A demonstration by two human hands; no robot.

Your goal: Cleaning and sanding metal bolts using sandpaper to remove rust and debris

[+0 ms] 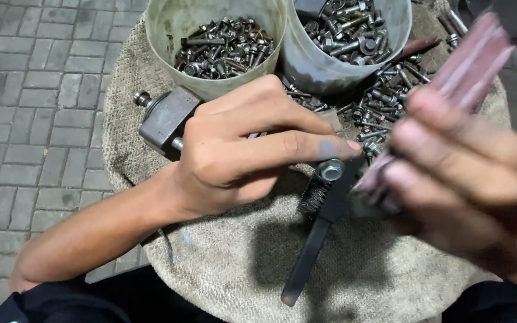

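While pinched in the left hand [234, 149] sits a silvery hex-headed bolt [331, 170], below the pale round bucket [169, 24]; right hand [468, 179] (blurred) clenching a reddish flat tool [468, 66].

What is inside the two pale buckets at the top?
Both the left bucket and the right bucket hold dark metal bolts. Their bottoms are covered, so depth is unknown.

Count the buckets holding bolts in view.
2: one bucket at top centre-left, behind the left hand; the other bucket right beside it, top centre-right. More may sit outside the frame.
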